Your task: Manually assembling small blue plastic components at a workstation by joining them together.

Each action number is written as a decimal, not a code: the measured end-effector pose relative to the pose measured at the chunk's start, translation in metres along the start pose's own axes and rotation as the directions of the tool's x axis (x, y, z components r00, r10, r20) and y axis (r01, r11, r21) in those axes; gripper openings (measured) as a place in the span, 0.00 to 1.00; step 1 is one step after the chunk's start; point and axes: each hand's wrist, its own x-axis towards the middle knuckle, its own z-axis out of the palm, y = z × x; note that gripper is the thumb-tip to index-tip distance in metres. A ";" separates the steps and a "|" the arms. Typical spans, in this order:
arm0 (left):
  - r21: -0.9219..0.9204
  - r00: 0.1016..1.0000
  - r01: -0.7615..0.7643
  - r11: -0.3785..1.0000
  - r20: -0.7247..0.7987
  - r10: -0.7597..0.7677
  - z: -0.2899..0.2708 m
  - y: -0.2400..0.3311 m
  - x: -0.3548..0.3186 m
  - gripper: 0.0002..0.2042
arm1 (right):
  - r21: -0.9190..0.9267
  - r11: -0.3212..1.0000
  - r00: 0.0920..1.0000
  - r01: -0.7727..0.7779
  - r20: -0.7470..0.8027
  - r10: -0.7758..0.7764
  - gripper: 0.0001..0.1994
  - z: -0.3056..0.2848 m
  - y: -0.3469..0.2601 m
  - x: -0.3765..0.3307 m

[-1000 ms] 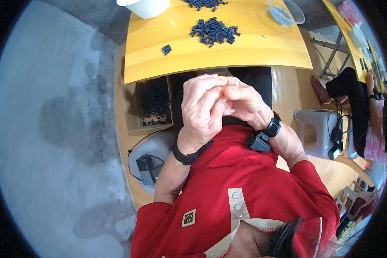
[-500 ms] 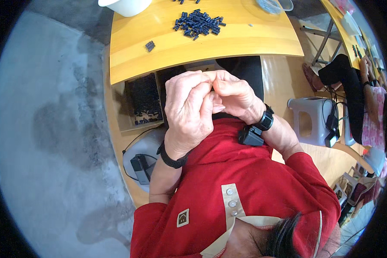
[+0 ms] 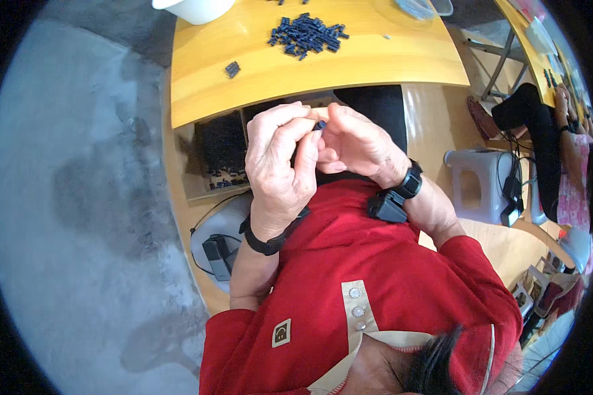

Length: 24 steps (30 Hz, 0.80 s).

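Note:
Above my lap, just short of the table edge, my two hands meet. My left hand [image 3: 280,155] is closed, pinching a small dark blue cylindrical piece [image 3: 319,125] between thumb and fingers; only one end of it shows. Beside it, my right hand [image 3: 362,145] has its thumb lifted off the piece and its fingers loosely curved and apart. Its fingertips come up against the left hand, where some of the contact is hidden. A pile of similar dark blue pieces [image 3: 306,36] lies on the yellow table [image 3: 389,62], with a small cluster of dark pieces [image 3: 232,69] nearer the left edge.
A white bowl [image 3: 197,9] stands at the far left of the table, a clear plastic container [image 3: 416,8] at the far right. Below the tabletop, an open box [image 3: 221,191] holds many dark pieces. To the right are a white plastic stool [image 3: 484,187] and another person's arm [image 3: 568,155].
My right thumb has lifted away from the left fingertips, and the hands have parted slightly. The end of the dark blue piece now shows in my left pinch.

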 end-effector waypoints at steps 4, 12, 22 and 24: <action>0.227 0.989 0.150 0.962 -0.055 -0.141 -0.008 -0.030 0.003 0.04 | -0.349 0.935 0.957 0.070 -0.242 -0.162 0.14 -0.015 -0.014 -0.002; 0.615 0.990 0.083 0.784 0.040 -0.136 -0.007 -0.114 0.015 0.05 | -0.695 0.710 0.846 0.117 -0.305 -0.438 0.10 -0.026 -0.035 -0.008; 0.652 0.987 0.055 0.756 0.078 -0.139 -0.010 -0.141 0.028 0.06 | -0.953 -0.238 0.545 -0.187 0.101 -0.832 0.05 -0.048 -0.061 0.014; 0.643 0.986 0.064 0.764 0.077 -0.147 -0.008 -0.136 0.029 0.06 | -0.891 -0.373 0.520 -0.257 0.198 -0.831 0.04 -0.057 -0.064 0.022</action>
